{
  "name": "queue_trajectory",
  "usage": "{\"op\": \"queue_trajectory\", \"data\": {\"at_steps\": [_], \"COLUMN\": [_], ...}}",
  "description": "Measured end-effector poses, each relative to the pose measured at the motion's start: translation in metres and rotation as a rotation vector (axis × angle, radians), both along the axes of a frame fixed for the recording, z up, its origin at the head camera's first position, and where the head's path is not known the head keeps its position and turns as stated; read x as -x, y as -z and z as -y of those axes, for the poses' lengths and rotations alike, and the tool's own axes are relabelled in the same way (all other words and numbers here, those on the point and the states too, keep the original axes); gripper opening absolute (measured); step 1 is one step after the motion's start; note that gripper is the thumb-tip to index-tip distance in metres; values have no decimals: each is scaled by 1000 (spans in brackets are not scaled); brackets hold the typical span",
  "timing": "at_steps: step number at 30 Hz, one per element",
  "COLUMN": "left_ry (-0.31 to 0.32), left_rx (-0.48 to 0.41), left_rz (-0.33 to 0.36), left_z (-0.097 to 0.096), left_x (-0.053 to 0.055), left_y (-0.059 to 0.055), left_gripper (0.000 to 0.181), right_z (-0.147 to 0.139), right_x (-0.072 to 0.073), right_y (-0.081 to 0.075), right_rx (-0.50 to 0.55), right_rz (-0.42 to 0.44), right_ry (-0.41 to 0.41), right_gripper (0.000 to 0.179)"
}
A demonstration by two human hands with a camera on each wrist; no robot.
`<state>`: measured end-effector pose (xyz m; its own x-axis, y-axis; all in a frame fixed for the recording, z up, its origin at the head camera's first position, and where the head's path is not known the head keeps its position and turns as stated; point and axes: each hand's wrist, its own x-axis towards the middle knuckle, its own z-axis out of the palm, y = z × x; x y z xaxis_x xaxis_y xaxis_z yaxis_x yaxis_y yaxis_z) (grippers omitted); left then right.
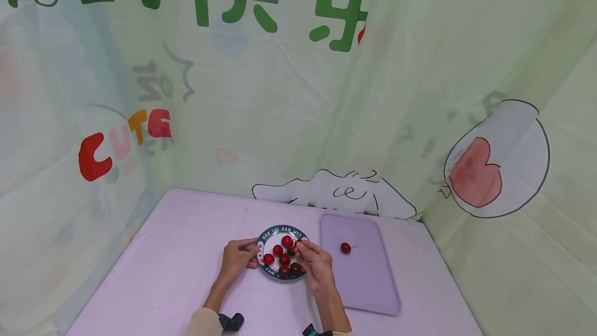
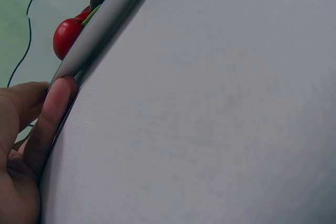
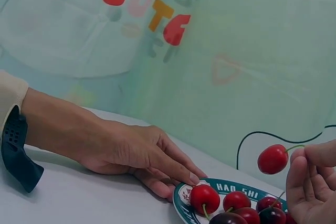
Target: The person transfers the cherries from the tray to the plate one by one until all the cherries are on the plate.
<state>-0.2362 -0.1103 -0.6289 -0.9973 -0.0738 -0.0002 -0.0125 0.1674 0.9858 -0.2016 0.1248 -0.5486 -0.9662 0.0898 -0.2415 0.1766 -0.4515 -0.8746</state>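
A round plate with a dark green lettered rim [image 1: 264, 269] sits on the table and bears several red and dark cherries [image 1: 284, 259]. My left hand [image 1: 237, 259] grips the plate's left edge; in the left wrist view a fingertip [image 2: 60, 90] lies right at the rim. Over the plate's right side, my right hand [image 1: 316, 264] pinches the green stem of a bright red cherry [image 3: 273, 159] between thumb and forefinger. That cherry hangs above the other fruit in the right wrist view.
To the right of the plate lies a flat purple tray [image 1: 366, 287] with one dark red cherry [image 1: 345, 248] on it. A pale cloth [image 1: 196, 232] covers the table. Printed curtains [image 1: 280, 118] hang behind and at both sides.
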Motion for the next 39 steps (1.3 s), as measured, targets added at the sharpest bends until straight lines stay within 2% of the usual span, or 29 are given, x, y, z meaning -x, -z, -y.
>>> {"op": "queue_trajectory", "data": {"at_steps": [3,8,13,23,39], "left_ry": [-1,2,9,8,11], "left_rx": [-4,-1,0,7,10], "left_rz": [3,-2,-5,-3,1], "left_z": [-1,0,0,0,1], "left_x": [0,0,0,-1,-2], "left_y": [0,2,0,0,-2], "left_gripper": [37,37,38,38,37], "right_z": [1,4,6,11,24], "right_x": [-1,-3,-5,3,5], "right_y": [0,-2,-4,7,6], "right_rx": [-15,-33,-54,-104,-185], "right_rz": [-3,-3,4,12,-1], "right_ry": [-3,-13,-22,-19,7], "right_gripper": [35,26,30,35,33]}}
